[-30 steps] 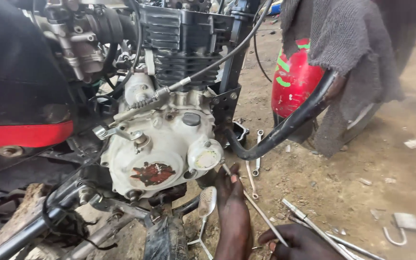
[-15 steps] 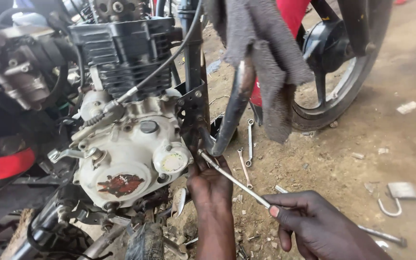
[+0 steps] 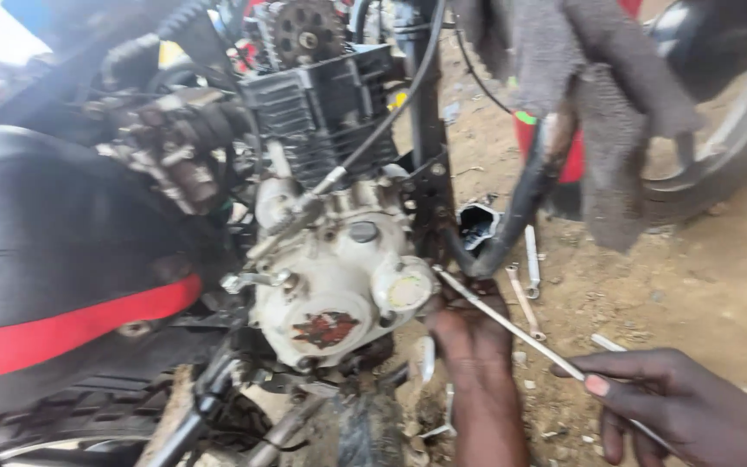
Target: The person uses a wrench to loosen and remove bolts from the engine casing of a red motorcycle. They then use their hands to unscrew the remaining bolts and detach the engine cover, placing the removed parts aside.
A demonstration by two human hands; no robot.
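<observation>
Right hand [image 3: 693,411] gripped the lower end of a long thin silver metal rod [image 3: 512,324], whose axis ran up-left to its tip at the dirty white engine casing [image 3: 339,285], where the nearer left hand [image 3: 469,333] pressed, grip hidden, beside spanners on the dirt ground [image 3: 693,285].

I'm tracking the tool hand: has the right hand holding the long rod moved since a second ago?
Yes. The right hand has risen from beneath the engine case to beside it, gripping the long metal rod.
</observation>
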